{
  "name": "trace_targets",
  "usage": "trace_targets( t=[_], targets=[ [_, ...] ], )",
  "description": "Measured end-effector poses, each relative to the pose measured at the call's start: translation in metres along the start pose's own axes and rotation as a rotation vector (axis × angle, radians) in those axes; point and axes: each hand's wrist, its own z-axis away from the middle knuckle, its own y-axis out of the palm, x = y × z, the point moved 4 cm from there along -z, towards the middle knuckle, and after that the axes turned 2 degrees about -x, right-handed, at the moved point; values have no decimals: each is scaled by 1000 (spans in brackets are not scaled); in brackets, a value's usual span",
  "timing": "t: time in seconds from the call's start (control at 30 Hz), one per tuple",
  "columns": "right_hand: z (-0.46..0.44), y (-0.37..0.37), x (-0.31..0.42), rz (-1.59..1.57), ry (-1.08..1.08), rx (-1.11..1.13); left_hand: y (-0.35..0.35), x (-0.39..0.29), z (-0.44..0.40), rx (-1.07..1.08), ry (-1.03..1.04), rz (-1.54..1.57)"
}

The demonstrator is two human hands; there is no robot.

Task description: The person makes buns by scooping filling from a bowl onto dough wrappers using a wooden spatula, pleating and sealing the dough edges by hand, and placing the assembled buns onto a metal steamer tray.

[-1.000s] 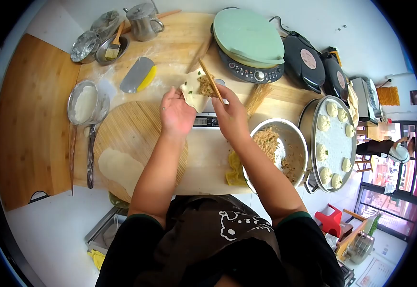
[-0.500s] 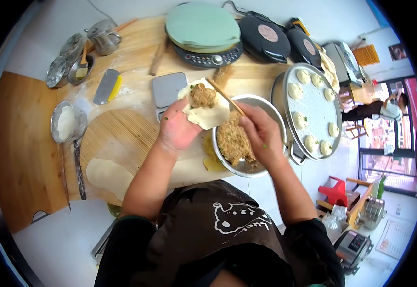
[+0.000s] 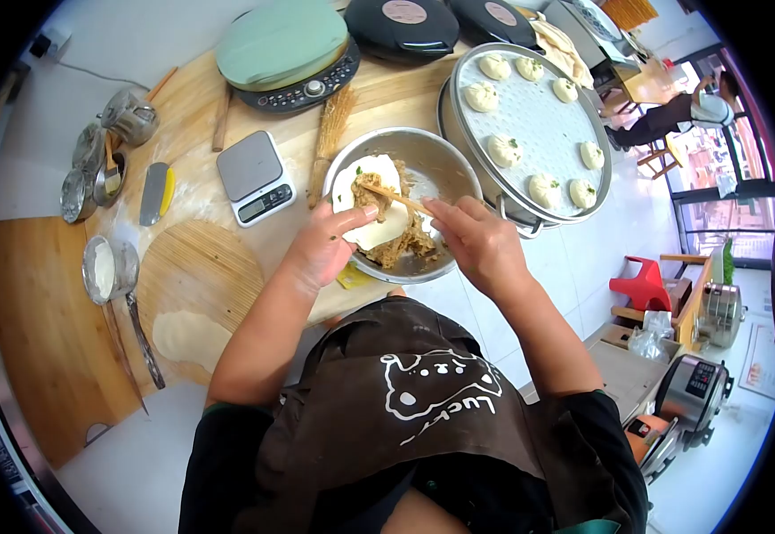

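Over the steel bowl (image 3: 445,162), we have the dough wrapper (image 3: 371,235) pinched in our left grip (image 3: 320,246), filling (image 3: 369,199) on it, our right grip (image 3: 485,246) closed on a wooden stick (image 3: 400,200) touching that filling, scale (image 3: 250,164) leftward on the tabletop (image 3: 193,117), bun-dotted steamer (image 3: 531,118) right.

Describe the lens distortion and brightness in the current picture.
Head view: strong fisheye curvature, with black corners; head view: the windows at right look bright and partly washed out; head view: the steel bowl shows pale reflections inside.
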Motion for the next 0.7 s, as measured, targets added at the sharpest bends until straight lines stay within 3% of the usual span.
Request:
trace_targets(
  t=[0.27, 0.37, 0.4, 0.5, 0.6, 0.7],
  targets=[
    [23, -3, -22, -47, 177, -160, 11, 24, -10, 57, -21, 17],
    [29, -6, -44, 83, 292, -143, 6, 23, -12, 59, -50, 155],
    [33, -3, -50, 149, 366, 27, 9, 20, -9, 58, -62, 232],
    [39, 7, -55, 132, 301, 107, 11, 15, -4, 93, -64, 338],
    [28, -10, -38, -40, 277, -99, 4, 18, 3, 62, -56, 320],
    [24, -8, -20, -225, 153, 12, 3, 25, 2, 39, -62, 250]
  ],
)
